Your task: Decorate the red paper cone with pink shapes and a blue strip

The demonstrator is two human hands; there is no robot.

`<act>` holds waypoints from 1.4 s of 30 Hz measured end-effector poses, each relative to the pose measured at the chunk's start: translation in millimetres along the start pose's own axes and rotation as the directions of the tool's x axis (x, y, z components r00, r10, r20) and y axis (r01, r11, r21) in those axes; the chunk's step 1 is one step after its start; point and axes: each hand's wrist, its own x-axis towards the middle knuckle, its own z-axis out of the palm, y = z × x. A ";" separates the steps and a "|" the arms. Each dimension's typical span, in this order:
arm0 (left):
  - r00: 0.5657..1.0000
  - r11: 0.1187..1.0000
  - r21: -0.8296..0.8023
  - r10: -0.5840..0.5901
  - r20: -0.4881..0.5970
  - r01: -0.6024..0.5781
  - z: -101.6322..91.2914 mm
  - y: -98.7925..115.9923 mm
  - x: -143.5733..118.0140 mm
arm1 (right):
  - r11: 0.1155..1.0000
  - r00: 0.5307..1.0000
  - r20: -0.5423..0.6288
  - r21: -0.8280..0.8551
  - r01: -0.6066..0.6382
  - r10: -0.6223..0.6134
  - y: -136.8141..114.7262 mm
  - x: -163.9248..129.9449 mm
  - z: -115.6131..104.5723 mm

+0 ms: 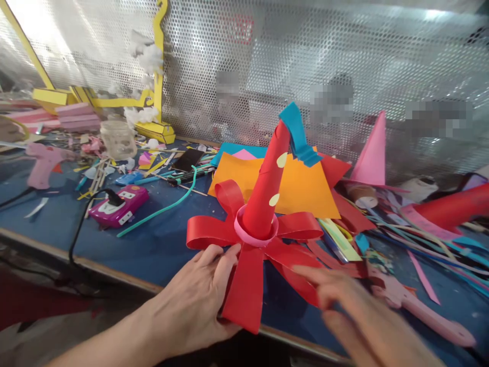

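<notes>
A red paper cone hat (263, 204) stands at the centre in the head view. It has pale yellow dots, a crimped blue strip at its tip, a pink ring round its base and looped red strips spread out like petals. My left hand (202, 293) grips the base between the left loop and the front red strip (244, 293); its thumb and some fingertips are hidden underneath. The index finger of my right hand (344, 300) is stretched out against a red loop at the right, thumb apart. That hand is slightly blurred and holds nothing I can see.
On the blue table lie a purple power adapter (124, 204), a pink glue gun (44, 165) at left and another glue gun (424, 306) at right. Orange paper (305, 186), a glass jar (118, 140) and a pink cone (372, 158) stand behind. A perforated metal screen (267, 76) backs the table.
</notes>
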 end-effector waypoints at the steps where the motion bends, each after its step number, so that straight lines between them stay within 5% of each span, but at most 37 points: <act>1: 1.000 1.000 0.011 -0.006 0.007 0.006 1.2 -0.1 1.0 | 0.976 0.990 0.058 -0.168 0.135 -0.127 -15.5 15.9 14.3; 4: 1.000 0.999 0.033 -0.008 0.014 0.008 3.5 -1.1 0.1 | 0.782 0.922 0.160 -0.491 0.384 -0.352 -43.1 55.3 41.7; 7: 0.997 0.999 0.017 -0.040 0.068 0.039 2.7 -2.2 -1.0 | 0.625 0.894 0.154 -0.665 0.409 -0.421 -51.3 68.0 45.3; 11: 0.983 0.998 0.002 -0.065 0.170 0.066 -0.4 -3.7 1.3 | 0.543 0.884 0.178 -0.732 0.412 -0.432 -62.9 62.3 29.3; 16: 0.974 0.998 -0.003 -0.057 0.219 0.059 -2.6 -4.7 6.6 | 0.574 0.890 0.280 -0.686 0.447 -0.359 -73.8 78.5 26.0; 24: 0.950 0.992 -0.046 -0.097 0.297 0.115 -4.9 -4.1 18.6 | 0.636 0.889 0.319 -0.621 0.458 -0.329 -54.9 86.4 27.0; 32: 0.970 0.994 -0.049 -0.086 0.226 0.100 8.5 -13.0 2.4 | 0.649 0.912 0.267 -0.641 0.410 -0.312 -34.7 74.5 31.3; 42: 0.975 0.999 -0.031 0.026 0.219 -0.019 19.9 -19.8 15.4 | 0.789 0.936 0.272 -0.513 0.338 -0.224 -42.7 89.4 16.6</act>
